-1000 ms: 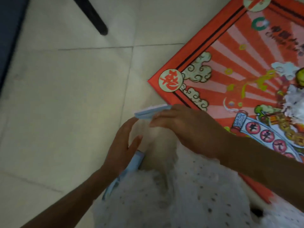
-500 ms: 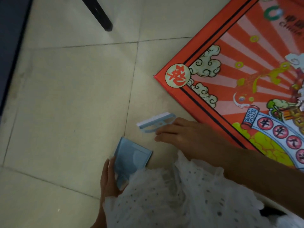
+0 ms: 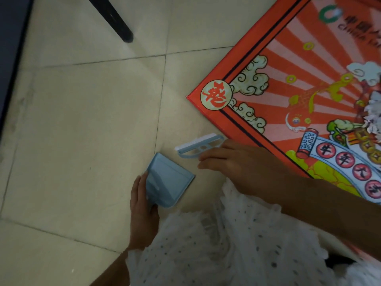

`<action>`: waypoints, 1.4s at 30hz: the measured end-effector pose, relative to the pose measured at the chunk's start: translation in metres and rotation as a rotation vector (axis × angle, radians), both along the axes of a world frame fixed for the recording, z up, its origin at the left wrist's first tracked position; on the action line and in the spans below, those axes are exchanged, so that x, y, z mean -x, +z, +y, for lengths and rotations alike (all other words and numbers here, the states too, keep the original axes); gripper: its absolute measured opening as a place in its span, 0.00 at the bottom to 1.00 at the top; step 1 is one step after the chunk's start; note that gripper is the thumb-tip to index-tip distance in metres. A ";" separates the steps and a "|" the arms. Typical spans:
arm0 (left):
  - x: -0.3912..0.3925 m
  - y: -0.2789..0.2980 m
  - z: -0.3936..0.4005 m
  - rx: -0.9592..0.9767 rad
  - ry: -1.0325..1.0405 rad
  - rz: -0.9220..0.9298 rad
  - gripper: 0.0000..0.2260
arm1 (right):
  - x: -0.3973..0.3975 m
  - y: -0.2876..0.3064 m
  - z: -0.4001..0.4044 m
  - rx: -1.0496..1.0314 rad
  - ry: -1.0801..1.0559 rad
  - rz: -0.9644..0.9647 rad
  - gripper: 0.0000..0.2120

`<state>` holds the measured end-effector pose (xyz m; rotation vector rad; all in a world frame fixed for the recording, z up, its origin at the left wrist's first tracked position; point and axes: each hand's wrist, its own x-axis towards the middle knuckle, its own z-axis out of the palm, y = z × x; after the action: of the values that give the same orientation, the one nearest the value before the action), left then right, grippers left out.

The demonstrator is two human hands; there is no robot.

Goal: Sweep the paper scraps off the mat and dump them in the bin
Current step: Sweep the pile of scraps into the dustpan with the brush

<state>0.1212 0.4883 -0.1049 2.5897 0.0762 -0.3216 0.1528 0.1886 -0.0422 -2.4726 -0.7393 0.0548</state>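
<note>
A: Paper scraps (image 3: 373, 114) sit in a white heap on the mat (image 3: 288, 83), far over at the right edge of view, well apart from both hands. None have been swept.

B: So which step is this?

A: Picking up the tools, I'd judge. The small blue dustpan (image 3: 168, 179) lies on the floor tiles (image 3: 82, 120) just left of the mat's near corner, and the left hand (image 3: 142, 205) grips its handle end, fingers (image 3: 139, 186) laid along its left side and thumb curled under the near end.

B: And the brush?

A: The brush (image 3: 199, 146) rests on the floor beside the mat's edge, white bristles facing far. The right hand (image 3: 237, 162) lies over its handle, fingers (image 3: 210, 156) straight and pressed together, touching it; I cannot tell whether the thumb has closed under it.

B: What does the next move call for?

A: Probably closing the right hand round the brush handle, then carrying both tools right, onto the mat, setting the pan's lip flat against the pile. No bin is in view, so it must be found afterwards.
</note>
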 end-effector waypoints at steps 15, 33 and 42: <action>-0.067 0.013 -0.109 0.247 -0.191 -0.170 0.29 | -0.007 0.016 -0.050 0.078 -0.266 -0.041 0.33; -0.086 0.005 -0.233 0.354 -0.515 -0.012 0.40 | 0.022 0.035 -0.171 0.062 -0.658 -0.070 0.25; -0.095 -0.015 -0.285 0.245 -0.749 0.118 0.46 | 0.052 0.055 -0.262 -0.119 -0.921 0.156 0.17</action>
<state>0.2164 0.2036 -0.1200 2.2552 -0.8509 -0.6956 0.1003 -0.0731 0.0125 -2.4206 0.4785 -0.1341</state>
